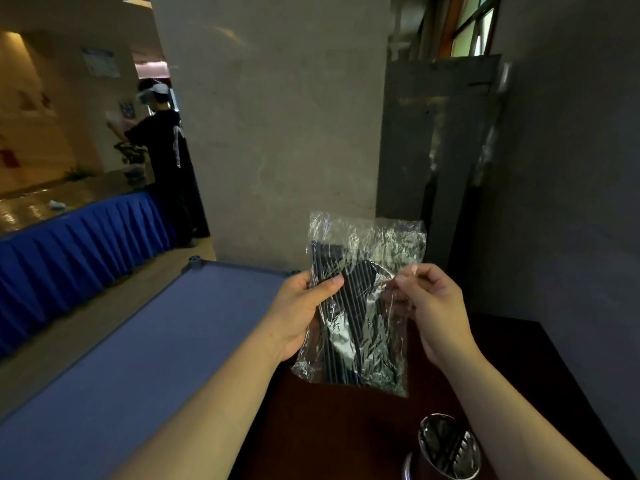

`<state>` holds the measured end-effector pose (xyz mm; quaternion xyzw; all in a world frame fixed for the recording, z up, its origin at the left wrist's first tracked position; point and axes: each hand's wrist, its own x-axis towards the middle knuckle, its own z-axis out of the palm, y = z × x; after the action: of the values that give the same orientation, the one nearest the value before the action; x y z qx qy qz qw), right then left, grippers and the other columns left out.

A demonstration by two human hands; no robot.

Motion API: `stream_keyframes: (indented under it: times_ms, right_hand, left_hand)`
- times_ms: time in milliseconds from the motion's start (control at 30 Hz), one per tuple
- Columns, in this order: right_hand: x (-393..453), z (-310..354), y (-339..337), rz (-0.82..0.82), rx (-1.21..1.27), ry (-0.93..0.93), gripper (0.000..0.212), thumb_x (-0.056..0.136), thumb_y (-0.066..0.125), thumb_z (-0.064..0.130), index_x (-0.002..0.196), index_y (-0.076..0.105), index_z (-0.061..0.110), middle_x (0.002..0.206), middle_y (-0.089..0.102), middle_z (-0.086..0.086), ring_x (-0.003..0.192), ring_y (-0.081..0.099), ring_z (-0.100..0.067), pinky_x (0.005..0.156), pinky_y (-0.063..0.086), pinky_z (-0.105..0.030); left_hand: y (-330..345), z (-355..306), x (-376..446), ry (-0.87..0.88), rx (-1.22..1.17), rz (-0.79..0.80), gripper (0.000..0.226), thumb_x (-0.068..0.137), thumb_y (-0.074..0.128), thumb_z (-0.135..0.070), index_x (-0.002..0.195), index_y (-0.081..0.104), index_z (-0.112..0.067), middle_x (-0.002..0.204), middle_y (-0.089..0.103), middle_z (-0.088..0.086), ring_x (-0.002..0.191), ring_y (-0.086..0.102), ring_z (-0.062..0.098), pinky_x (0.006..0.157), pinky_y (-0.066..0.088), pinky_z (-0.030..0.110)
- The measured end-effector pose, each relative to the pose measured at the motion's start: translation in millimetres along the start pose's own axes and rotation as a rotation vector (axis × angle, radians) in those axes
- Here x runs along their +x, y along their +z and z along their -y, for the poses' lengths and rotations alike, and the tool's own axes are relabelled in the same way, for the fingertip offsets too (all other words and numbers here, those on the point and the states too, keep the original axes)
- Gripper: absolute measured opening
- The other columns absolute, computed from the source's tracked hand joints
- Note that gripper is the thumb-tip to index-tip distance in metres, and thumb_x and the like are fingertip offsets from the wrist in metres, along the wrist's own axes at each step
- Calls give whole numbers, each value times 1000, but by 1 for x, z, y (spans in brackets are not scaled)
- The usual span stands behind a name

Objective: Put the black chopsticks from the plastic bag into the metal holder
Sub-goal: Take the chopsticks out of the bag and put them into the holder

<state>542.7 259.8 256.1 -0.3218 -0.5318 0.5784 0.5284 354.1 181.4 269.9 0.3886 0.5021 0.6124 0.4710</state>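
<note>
head view, two bare hands raised over a dark tabletop (346,427). left hand (301,306): gripping the left edge of the plastic bag (360,299), thumb lying across the front, fingers tucked behind. right hand (433,306): pinching the bag's right edge between thumb and fingertips, remaining fingers curled in. plastic bag: clear, crinkled, hanging upright in the air between both hands, upper end standing above them, lower end dangling well above the tabletop. black chopsticks (346,306): sitting inside the bag as a bundle, running roughly top to bottom, leaning slightly. metal holder (446,448): shiny, cylindrical, standing upright on the tabletop near the lower right, below the right forearm, well apart from the bag; dark streaks showing inside, contents not discernible. blue surface (138,358): lying beside the tabletop on the left. person in black (162,150): standing far back left by a blue-skirted table (69,251).
</note>
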Motion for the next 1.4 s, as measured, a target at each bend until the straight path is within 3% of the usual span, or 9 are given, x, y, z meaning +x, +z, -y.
stream_keyframes:
  times_ms: [167, 267, 433, 567, 867, 1067, 1167, 1300, 1400]
  right_hand:
    - [7, 15, -29, -54, -76, -118, 19, 97, 65, 8, 110, 59, 21, 95, 78, -9, 83, 76, -33, 70, 63, -41]
    - [7, 26, -43, -82, -133, -198, 30, 97, 65, 11, 117, 54, 30, 97, 79, -5, 81, 76, -28, 67, 64, -36]
    - [5, 39, -55, -129, -229, -317, 57, 97, 66, 9, 140, 40, 35, 94, 78, -1, 85, 76, -21, 65, 61, -28]
    - [0, 50, -52, -146, -325, -412, 71, 98, 63, 6, 144, 36, 52, 98, 75, -1, 86, 76, -18, 69, 62, -29]
    - [-11, 58, -25, -122, -447, -528, 56, 100, 60, 9, 122, 55, 60, 99, 75, 4, 78, 74, -16, 65, 62, -30]
    - [-13, 61, -14, -162, -626, -579, 40, 97, 66, 15, 129, 60, 38, 96, 72, 16, 87, 71, -5, 72, 57, -18]
    - [-18, 70, -8, -206, -798, -636, 31, 95, 69, 19, 126, 67, 26, 90, 70, 20, 90, 66, 6, 72, 49, -6]
    - [-22, 82, -1, -222, -970, -723, 21, 94, 71, 22, 114, 75, 18, 93, 75, 10, 84, 69, -1, 73, 56, -21]
    - [-20, 89, 2, -204, -1048, -783, 8, 92, 73, 16, 99, 77, 17, 85, 72, 10, 78, 67, -1, 71, 54, -19]
  left_hand:
    - [25, 1, 9, 1, 10, 64, 43, 74, 78, -32, 112, 71, -14, 113, 77, -6, 112, 67, 4, 105, 36, 32]
    - [37, -2, 17, 1, 15, 99, 37, 80, 77, -26, 114, 70, -12, 113, 77, -4, 116, 65, 9, 108, 36, 33]
    - [50, -10, 25, 13, 20, 162, 22, 87, 74, -20, 107, 71, -14, 104, 79, -10, 94, 70, -6, 83, 39, 21]
    - [51, -17, 26, 25, 6, 202, 32, 80, 77, -27, 108, 71, -15, 106, 79, -8, 95, 71, -4, 82, 40, 22]
    - [27, -25, 19, 21, 6, 212, 24, 86, 75, -21, 109, 69, -15, 101, 79, -11, 97, 68, -3, 83, 38, 23]
    - [8, -27, 15, 25, -2, 203, 35, 86, 75, -22, 118, 67, -10, 122, 73, 8, 124, 60, 26, 116, 33, 49]
    - [-2, -31, 10, 37, 27, 184, 31, 87, 75, -22, 116, 68, -14, 118, 75, 2, 119, 63, 19, 110, 39, 41]
    - [-12, -36, 4, 49, 56, 164, 29, 89, 74, -21, 116, 68, -14, 113, 77, -2, 113, 65, 12, 85, 45, 25]
    - [-17, -36, 4, 48, 75, 148, 32, 88, 76, -21, 118, 67, -14, 114, 76, -1, 113, 66, 13, 88, 46, 25]
